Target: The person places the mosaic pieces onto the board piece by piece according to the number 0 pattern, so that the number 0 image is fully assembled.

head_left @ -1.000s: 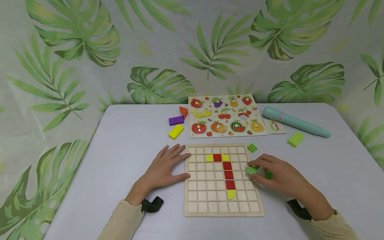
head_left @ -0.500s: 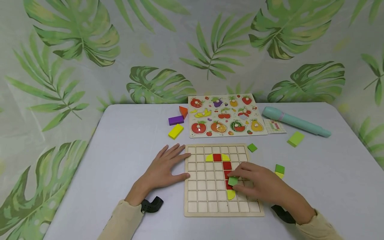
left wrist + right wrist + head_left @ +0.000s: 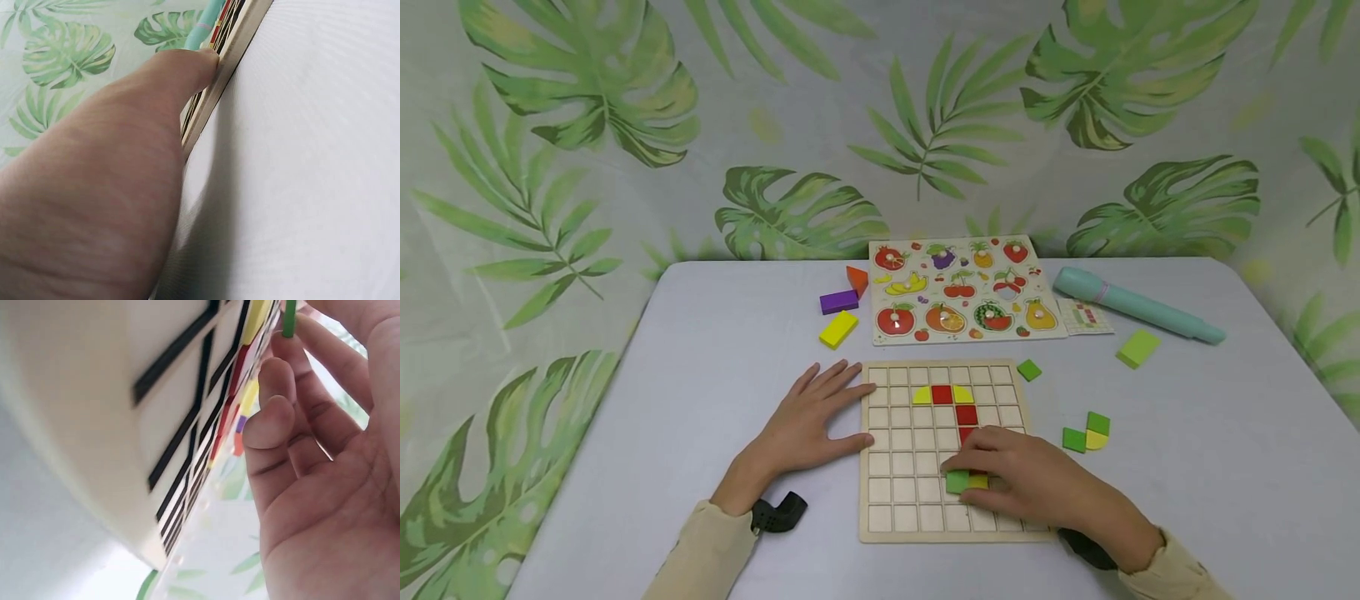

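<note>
A wooden grid board (image 3: 917, 536) lies in front of me, with red square tiles and yellow quarter-round tiles set in its cells. My right hand (image 3: 1037, 475) pinches a green square tile (image 3: 957, 482) between thumb and fingers, over the cell just left of the lowest yellow tile (image 3: 978, 482). In the right wrist view this green tile (image 3: 289, 319) shows edge-on at the fingertips, close over the grid. My left hand (image 3: 805, 425) lies spread on the tablecloth, its thumb and a fingertip at the board's left edge. The left wrist view shows that thumb (image 3: 203, 62) against the board's side.
Right of the board lie green tiles (image 3: 1074, 440) beside a yellow quarter-round, another green tile (image 3: 1029, 370) and a light green block (image 3: 1138, 348). Behind stand a fruit puzzle (image 3: 966, 304), a pattern card (image 3: 1086, 317) and a teal pen-shaped object (image 3: 1142, 307). Purple (image 3: 838, 302), yellow and orange blocks sit back left.
My right hand has carried the green tile from the board's right edge leftward and nearer to me, over the lower grid. The left hand has stayed put.
</note>
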Motion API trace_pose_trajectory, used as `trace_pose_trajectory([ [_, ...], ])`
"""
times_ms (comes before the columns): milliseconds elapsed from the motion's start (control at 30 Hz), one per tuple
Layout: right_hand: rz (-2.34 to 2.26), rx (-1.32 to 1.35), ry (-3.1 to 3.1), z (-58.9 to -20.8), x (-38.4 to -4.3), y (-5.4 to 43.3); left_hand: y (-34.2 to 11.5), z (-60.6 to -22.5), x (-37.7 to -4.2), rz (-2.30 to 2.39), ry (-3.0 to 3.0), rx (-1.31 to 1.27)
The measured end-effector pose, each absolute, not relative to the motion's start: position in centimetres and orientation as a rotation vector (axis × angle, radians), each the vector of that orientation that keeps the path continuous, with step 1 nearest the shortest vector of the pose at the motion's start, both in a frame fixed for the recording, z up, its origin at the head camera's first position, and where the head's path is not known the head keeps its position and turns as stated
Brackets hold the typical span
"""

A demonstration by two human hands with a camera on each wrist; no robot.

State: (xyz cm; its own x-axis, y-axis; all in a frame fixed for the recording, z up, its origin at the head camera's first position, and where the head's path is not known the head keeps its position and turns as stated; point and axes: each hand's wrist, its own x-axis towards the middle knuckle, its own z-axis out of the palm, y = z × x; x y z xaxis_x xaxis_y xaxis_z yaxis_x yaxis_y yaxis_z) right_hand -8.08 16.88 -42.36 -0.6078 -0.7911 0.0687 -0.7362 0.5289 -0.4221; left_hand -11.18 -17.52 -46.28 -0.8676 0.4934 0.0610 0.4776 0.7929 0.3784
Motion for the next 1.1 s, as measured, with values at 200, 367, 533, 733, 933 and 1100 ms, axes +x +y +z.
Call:
trace_pose_trajectory([
  [200,-0.588,-1.362,2.601,-42.0,-7.9,16.2,-17.6,-46.2,-11.2,0.594,2.933,0.792],
  [367,-0.559,-1.33,2.609,-42.1,-7.8,16.1,-17.5,-46.0,-11.3,0.597,2.939,0.808],
  [533,-0.553,-1.357,2.618,-42.2,-7.7,16.1,-17.6,-46.0,-11.3,0.596,2.945,0.808],
  [733,-0.546,-1.318,2.613,-41.4,-7.8,16.4,-17.6,-45.9,-11.2,0.602,2.944,0.796],
  [933,-0.553,-1.235,2.673,-40.8,-8.1,18.2,-17.6,-46.2,-11.2,0.608,2.935,0.79],
  [1100,-0.565,-1.204,2.766,-40.8,-8.6,20.3,-17.5,-46.2,-11.2,0.599,2.931,0.788],
])
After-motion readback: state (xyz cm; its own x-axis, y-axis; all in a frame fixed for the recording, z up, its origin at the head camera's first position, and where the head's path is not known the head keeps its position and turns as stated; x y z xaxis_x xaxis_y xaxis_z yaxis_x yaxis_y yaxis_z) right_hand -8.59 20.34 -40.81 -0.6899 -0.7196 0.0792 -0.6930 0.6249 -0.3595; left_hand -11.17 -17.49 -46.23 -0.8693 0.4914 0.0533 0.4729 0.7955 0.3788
